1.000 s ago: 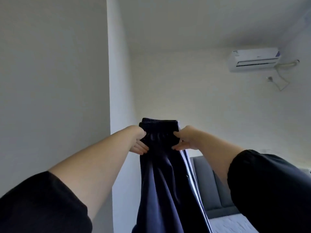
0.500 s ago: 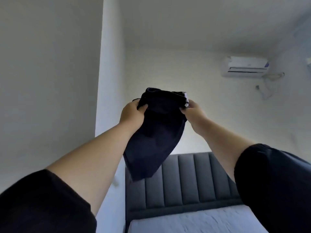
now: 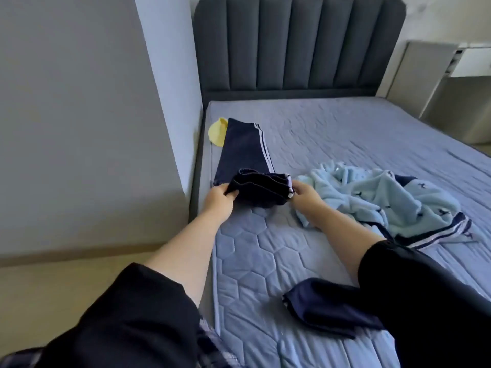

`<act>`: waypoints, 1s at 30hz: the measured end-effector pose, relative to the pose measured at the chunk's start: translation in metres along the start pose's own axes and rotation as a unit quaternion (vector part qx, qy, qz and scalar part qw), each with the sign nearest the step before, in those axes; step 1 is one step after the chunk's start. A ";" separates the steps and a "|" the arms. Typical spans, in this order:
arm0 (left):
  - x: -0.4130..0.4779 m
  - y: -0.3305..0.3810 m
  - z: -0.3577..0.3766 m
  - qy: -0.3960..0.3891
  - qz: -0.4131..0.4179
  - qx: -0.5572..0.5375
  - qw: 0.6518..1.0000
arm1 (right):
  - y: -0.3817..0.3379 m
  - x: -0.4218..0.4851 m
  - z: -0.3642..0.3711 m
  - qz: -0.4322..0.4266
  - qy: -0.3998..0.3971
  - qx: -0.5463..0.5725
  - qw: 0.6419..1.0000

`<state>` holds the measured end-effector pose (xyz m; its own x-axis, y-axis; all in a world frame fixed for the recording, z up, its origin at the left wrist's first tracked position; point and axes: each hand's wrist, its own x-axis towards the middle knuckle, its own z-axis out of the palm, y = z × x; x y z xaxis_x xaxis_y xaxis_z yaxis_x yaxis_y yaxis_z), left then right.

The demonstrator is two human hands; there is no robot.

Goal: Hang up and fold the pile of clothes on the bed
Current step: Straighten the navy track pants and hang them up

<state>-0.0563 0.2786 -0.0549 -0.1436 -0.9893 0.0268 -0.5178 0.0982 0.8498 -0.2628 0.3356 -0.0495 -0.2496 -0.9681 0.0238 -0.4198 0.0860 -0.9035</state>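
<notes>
1. Quilted blue mattress (image 3: 265, 266), hexagon-stitched, fills the centre of the frame; ribbed grey padded headboard (image 3: 297, 43) at top.
2. Navy trousers (image 3: 243, 152) with white side stripes lie flat at centre left; their gathered waistband end is doubled over, off the mattress.
3. Left hand (image 3: 219, 201) and right hand (image 3: 305, 195) each grip one corner of that waistband.
4. Fluffy pale-blue garment (image 3: 385, 200), crumpled, centre right.
5. Folded navy piece (image 3: 326, 306), lower right.
6. Yellow item (image 3: 218, 131), possibly cloth, upper left.

navy white-striped trousers (image 3: 243, 150) lie lengthwise along the left edge of the mattress (image 3: 345, 128), their near end doubled back and pinched in my left hand (image 3: 219, 201) and right hand (image 3: 305, 196). a crumpled pale blue garment (image 3: 385, 197) lies mid-mattress, and a folded navy piece (image 3: 326, 306) lies nearer its foot.
</notes>
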 end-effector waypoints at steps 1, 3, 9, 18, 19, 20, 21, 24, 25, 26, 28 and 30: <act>-0.014 -0.026 0.016 -0.025 -0.022 0.014 0.999 | 0.027 -0.016 0.010 0.020 -0.008 -0.021 1.000; -0.042 -0.070 0.039 -0.077 -0.038 0.055 0.995 | 0.072 -0.046 0.024 0.045 -0.037 -0.056 0.997; -0.079 -0.131 0.053 -0.201 0.191 0.360 0.891 | 0.130 -0.094 0.045 0.002 -0.095 -0.229 0.969; -0.078 -0.100 0.029 -0.373 -0.112 0.154 0.908 | 0.131 -0.106 0.036 0.065 -0.224 -0.158 0.960; -0.078 -0.099 0.025 -0.426 -0.172 0.091 0.883 | 0.127 -0.105 0.033 0.122 -0.245 -0.087 0.958; -0.078 -0.099 0.021 -0.483 -0.223 0.035 0.846 | 0.125 -0.104 0.030 0.170 -0.266 -0.032 0.948; -0.079 -0.099 0.017 -0.529 -0.250 -0.007 0.811 | 0.123 -0.103 0.028 0.205 -0.290 0.001 0.935; -0.074 -0.096 0.016 -0.523 -0.240 -0.060 0.816 | 0.116 -0.094 0.026 0.204 -0.335 -0.014 0.920; -0.069 -0.094 0.017 -0.470 -0.223 -0.080 0.850 | 0.114 -0.089 0.026 0.179 -0.330 -0.033 0.926; -0.061 -0.094 0.018 -0.401 -0.203 -0.112 0.886 | 0.110 -0.083 0.026 0.155 -0.311 -0.047 0.936; -0.045 -0.093 0.021 -0.251 -0.142 -0.170 0.942 | 0.104 -0.069 0.026 0.133 -0.249 -0.021 0.959; -0.033 -0.092 0.022 -0.092 -0.062 -0.161 0.981 | 0.093 -0.052 0.028 0.120 -0.205 0.077 0.968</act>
<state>-0.0227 0.3045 -0.1458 -0.2608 -0.9524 -0.1578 -0.2521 -0.0906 0.9634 -0.2647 0.3873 -0.1467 0.0569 -0.9394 -0.3380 -0.2500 0.3144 -0.9158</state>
